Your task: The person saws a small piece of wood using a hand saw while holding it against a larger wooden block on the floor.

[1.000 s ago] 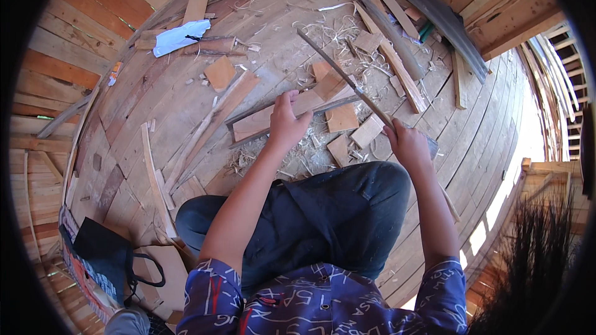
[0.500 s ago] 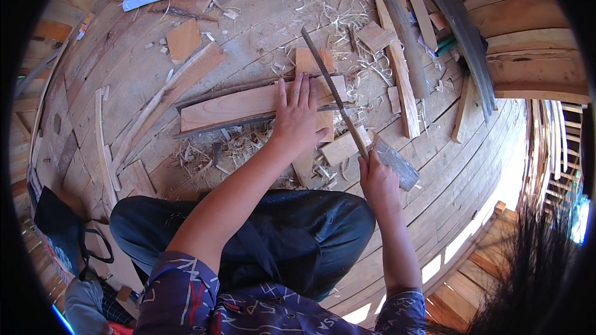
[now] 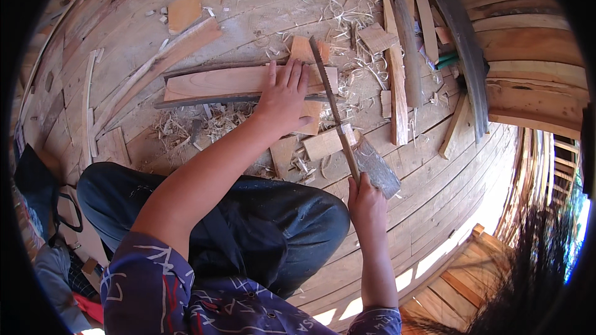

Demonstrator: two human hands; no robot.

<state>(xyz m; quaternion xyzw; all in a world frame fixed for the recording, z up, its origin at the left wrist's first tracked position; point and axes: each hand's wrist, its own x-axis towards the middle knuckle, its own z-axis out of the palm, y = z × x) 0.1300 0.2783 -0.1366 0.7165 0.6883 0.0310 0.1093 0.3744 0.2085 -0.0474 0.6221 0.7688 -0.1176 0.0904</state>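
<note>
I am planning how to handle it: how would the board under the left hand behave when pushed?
The board under the left hand is probably stiff, looking like solid wood. Broad face up, it seems unlikely to roll.

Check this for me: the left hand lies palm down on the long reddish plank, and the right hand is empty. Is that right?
Not quite: the right hand isn't empty. The head view shows it closed around the near end of a long-bladed tool. The left hand does lie palm down on the long reddish plank.
</note>
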